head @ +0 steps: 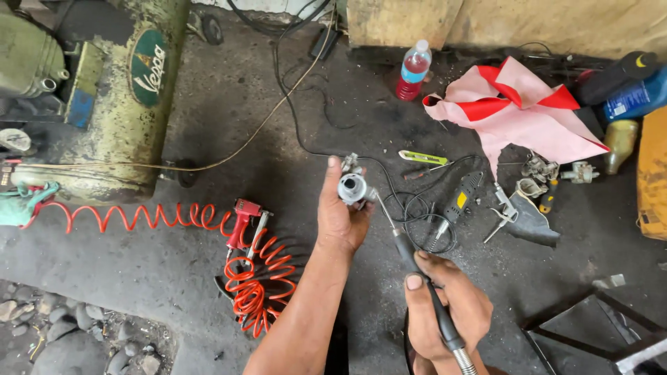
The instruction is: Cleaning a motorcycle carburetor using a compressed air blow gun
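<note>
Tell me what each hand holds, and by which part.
Left hand: small metal carburetor part, gripped around its body. Right hand: flexible-shaft rotary tool, gripped on its black handpiece.

left hand [340, 215]: holds carburetor [353, 186] | right hand [445, 305]: grips rotary-tool handpiece [417, 267]

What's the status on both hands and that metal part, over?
Left hand grips small metal carburetor part, raised. Right hand holds flexible-shaft rotary tool, tip at the part. Red coiled air hose lies left, clear.
</note>
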